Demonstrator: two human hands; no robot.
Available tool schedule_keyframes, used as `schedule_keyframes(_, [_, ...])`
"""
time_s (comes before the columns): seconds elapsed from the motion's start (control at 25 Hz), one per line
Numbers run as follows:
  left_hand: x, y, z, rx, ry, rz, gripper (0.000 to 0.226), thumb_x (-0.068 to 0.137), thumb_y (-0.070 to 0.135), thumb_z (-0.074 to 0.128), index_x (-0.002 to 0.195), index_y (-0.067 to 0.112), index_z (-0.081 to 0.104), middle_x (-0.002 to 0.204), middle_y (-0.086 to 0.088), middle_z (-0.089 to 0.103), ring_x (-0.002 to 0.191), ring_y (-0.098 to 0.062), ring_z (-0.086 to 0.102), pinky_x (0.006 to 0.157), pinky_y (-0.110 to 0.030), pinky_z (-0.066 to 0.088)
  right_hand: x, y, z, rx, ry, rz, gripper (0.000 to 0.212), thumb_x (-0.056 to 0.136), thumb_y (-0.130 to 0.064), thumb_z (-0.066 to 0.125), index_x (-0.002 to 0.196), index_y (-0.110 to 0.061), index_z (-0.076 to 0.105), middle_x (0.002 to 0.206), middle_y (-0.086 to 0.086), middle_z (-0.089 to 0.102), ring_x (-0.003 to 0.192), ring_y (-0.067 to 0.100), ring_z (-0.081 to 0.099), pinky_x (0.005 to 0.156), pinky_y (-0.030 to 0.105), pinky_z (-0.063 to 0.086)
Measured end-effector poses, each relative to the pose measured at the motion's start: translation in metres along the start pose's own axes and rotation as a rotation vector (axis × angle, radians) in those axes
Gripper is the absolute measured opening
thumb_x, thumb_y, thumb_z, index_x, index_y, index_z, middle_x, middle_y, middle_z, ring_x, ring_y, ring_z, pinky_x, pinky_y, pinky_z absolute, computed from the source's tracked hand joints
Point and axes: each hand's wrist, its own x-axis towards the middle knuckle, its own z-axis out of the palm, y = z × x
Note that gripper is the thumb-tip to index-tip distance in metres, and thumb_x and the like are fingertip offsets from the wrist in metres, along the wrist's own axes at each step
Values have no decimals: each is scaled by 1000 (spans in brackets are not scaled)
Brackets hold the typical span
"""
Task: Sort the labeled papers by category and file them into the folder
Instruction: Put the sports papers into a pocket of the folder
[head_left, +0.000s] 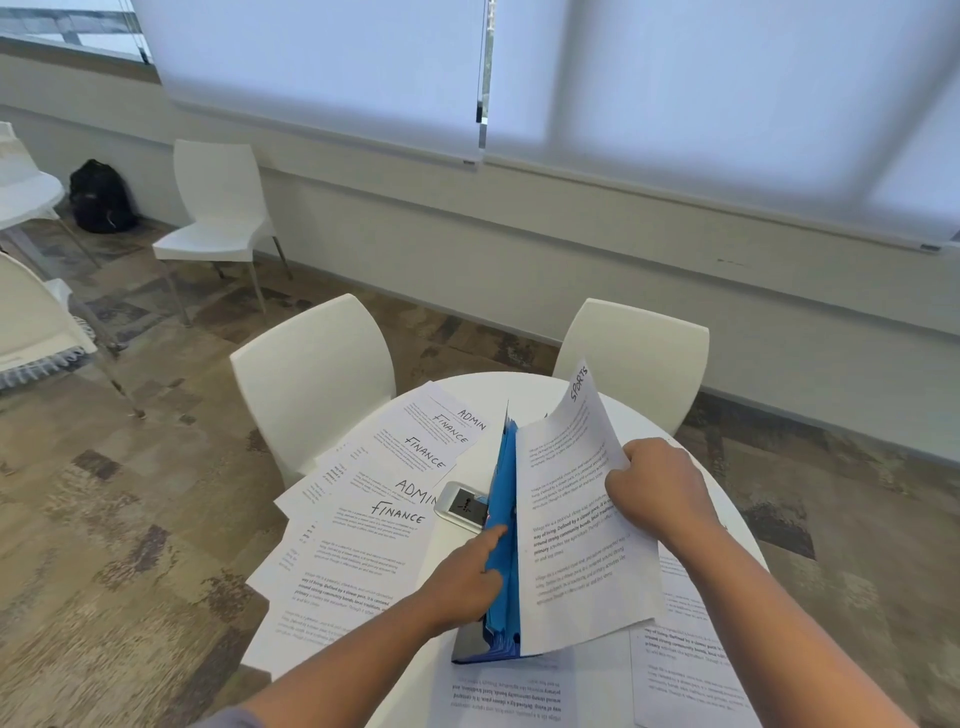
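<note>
A blue expanding folder (501, 545) stands upright on the round white table (441, 597). My left hand (465, 577) holds its left side, fingers tucked into the pockets and the index finger stretched along the cover. My right hand (660, 493) grips the right edge of a printed sheet labeled SPORTS (576, 519), which stands against the folder's right side with its bottom edge low beside the pockets. Sheets labeled FINANCE (363, 540) and ADMIN (441, 421) lie fanned over the table's left half. More printed sheets (685, 670) lie flat at the near right.
A phone in a white case (462, 506) lies on the table just left of the folder. Two white chairs (311, 374) (639, 348) stand at the table's far side. Another chair (218, 208) and a black backpack (101, 197) sit by the wall.
</note>
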Motion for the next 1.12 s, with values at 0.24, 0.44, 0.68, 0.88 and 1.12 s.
schedule_keyframes(0.24, [-2,5,0,161,63,41,92,90,59,65,162,26,17,167,8,23,151,-14,28,121,-33,28,9,-17,10,-51,-9,-8,10,82,-11,52,74,-13,57,77,4,62,70,24,58,53,28,38])
schedule_keyframes(0.44, [-4,12,2,202,90,24,102,81,62,74,160,27,22,165,9,28,149,-14,33,120,-35,33,15,-25,25,-48,-44,11,11,88,-14,53,79,-16,61,82,2,64,67,19,60,53,27,45])
schedule_keyframes(0.68, [-7,19,-3,199,43,66,78,89,41,74,153,23,33,154,3,43,134,-15,48,103,-26,43,23,-22,54,-33,-40,34,10,89,-16,53,81,-17,59,82,1,62,68,20,60,53,27,43])
schedule_keyframes(0.88, [-8,12,-9,108,-28,60,83,90,20,68,160,22,22,154,1,41,122,-10,52,102,-25,50,14,-18,84,-27,-82,30,12,90,-13,51,80,-17,54,81,0,57,72,22,57,54,28,41])
schedule_keyframes(1.12, [-6,9,-11,101,-28,42,82,93,21,63,162,24,17,156,2,39,126,-14,54,97,-23,52,4,-16,120,33,-9,10,8,98,-24,50,91,-20,52,86,-3,59,73,17,58,59,33,50])
